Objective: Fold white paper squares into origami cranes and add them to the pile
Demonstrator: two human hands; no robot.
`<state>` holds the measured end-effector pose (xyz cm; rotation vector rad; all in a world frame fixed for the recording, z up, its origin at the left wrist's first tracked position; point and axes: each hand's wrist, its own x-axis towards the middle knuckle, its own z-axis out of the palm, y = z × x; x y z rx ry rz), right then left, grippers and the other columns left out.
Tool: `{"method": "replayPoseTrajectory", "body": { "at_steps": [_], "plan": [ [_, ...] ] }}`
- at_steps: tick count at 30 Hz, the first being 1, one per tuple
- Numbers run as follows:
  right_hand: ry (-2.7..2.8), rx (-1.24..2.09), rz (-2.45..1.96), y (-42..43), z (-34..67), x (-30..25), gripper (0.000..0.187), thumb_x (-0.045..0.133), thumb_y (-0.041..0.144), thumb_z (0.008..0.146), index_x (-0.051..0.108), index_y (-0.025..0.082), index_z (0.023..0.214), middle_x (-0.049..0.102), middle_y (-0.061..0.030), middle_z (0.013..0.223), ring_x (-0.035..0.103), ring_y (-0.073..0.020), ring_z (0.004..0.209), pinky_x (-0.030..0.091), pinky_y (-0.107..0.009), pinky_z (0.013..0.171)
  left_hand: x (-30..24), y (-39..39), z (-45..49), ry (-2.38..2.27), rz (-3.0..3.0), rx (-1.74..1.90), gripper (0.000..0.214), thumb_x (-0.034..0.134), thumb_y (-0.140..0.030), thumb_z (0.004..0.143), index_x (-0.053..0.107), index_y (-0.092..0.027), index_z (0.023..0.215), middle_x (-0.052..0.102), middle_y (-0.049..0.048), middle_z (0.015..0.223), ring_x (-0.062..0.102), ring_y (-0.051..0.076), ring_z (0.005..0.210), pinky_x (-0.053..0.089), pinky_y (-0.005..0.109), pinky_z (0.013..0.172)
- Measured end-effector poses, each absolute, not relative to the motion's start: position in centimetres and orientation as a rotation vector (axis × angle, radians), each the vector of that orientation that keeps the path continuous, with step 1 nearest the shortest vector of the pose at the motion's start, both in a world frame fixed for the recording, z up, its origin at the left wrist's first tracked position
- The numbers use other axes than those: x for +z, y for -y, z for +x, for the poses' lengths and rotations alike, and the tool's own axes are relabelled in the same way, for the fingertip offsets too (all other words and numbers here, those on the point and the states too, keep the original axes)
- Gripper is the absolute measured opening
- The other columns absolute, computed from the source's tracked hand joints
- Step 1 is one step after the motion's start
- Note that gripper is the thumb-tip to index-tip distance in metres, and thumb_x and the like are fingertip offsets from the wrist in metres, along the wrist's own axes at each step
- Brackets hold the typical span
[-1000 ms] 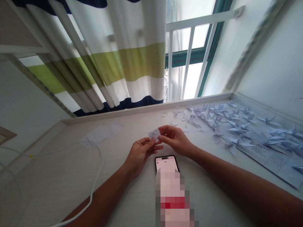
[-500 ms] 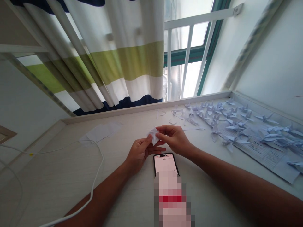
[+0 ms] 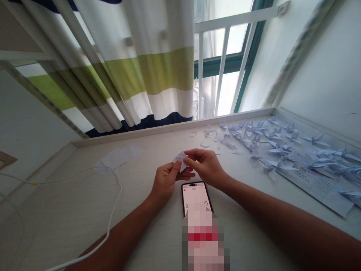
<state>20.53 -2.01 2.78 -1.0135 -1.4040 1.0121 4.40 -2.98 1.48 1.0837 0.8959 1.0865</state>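
Observation:
A small piece of folded white paper [image 3: 181,159] is held up between my two hands, above the pale tabletop. My left hand [image 3: 166,178] pinches its lower left side, thumb on the front face. On the upper right edge, the thumb and index finger of my right hand [image 3: 205,165] grip the same paper. The folds on its far side are hidden behind my fingers. Just below my hands lies a phone [image 3: 194,194] with a lit screen, its lower part blurred by pixel blocks.
Many folded paper cranes [image 3: 270,143] cover the right side, some on a printed sheet [image 3: 313,184]. Paper strips [image 3: 227,142] lie behind my right hand. Blank sheets [image 3: 120,158] and a white cable [image 3: 117,199] are at left. A raised ledge [image 3: 135,134] runs along the back below a striped curtain [image 3: 158,71].
The whole view shifts slightly. Both hands keep their grip on the folded paper, which is turned a little. More digits show on the phone screen.

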Motion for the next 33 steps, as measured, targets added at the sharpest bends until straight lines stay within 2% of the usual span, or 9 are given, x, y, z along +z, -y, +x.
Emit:
{"method": "replayPoseTrajectory", "body": {
  "at_steps": [8,11,14,22,28,33],
  "plan": [
    [1.427,1.048,-0.974,2.2,20.3,2.9,0.025,0.075,0.032,0.083,0.076,0.015,0.101,0.076,-0.0068,0.089,0.069,-0.0193,0.082,0.055,-0.034,0.079,1.2,3.5,4.9,-0.941,1.233,1.138,0.05,0.067,-0.058,0.09,0.073,-0.009,0.09,0.079,0.0126,0.079,0.078,0.025,0.073,0.064,0.034,0.066],
    [1.465,1.112,-0.947,2.3,20.2,3.1,0.02,0.077,0.035,0.082,0.076,0.016,0.089,0.073,-0.0043,0.083,0.065,-0.0168,0.077,0.053,-0.03,0.071,1.1,3.7,4.9,-0.94,1.277,1.119,0.05,0.066,-0.059,0.09,0.073,-0.01,0.091,0.079,0.0116,0.079,0.077,0.024,0.071,0.064,0.034,0.066],
    [1.434,1.196,-0.913,2.3,20.1,3.1,0.024,0.079,0.039,0.081,0.073,0.016,0.08,0.068,-0.0014,0.075,0.059,-0.0133,0.066,0.048,-0.026,0.06,1.0,3.8,5.0,-0.919,1.297,1.095,0.05,0.065,-0.06,0.091,0.073,-0.011,0.092,0.079,0.011,0.079,0.078,0.024,0.071,0.064,0.033,0.066],
    [1.263,1.477,-0.813,3.0,19.9,3.7,0.027,0.082,0.04,0.078,0.072,0.016,0.084,0.059,0.003,0.062,0.05,-0.0096,0.052,0.039,-0.023,0.047,0.8,3.8,5.0,-0.877,1.367,1.134,0.045,0.063,-0.055,0.094,0.075,-0.011,0.095,0.079,0.0107,0.082,0.078,0.024,0.074,0.064,0.033,0.068],
    [1.235,1.48,-0.821,3.1,19.8,3.8,0.023,0.08,0.037,0.08,0.072,0.015,0.084,0.061,0.0021,0.065,0.053,-0.0104,0.054,0.042,-0.024,0.048,0.6,3.8,5.1,-0.881,1.402,1.167,0.042,0.063,-0.052,0.095,0.075,-0.012,0.093,0.079,0.0104,0.083,0.077,0.023,0.075,0.064,0.032,0.069],
    [1.254,1.348,-0.897,3.1,19.5,3.8,0.02,0.081,0.034,0.078,0.074,0.015,0.083,0.066,-0.0007,0.07,0.058,-0.0128,0.06,0.045,-0.025,0.051,0.5,3.7,5.2,-0.899,1.385,1.187,0.042,0.065,-0.052,0.094,0.076,-0.011,0.092,0.078,0.0092,0.08,0.076,0.022,0.071,0.063,0.032,0.067]
  ]
}}
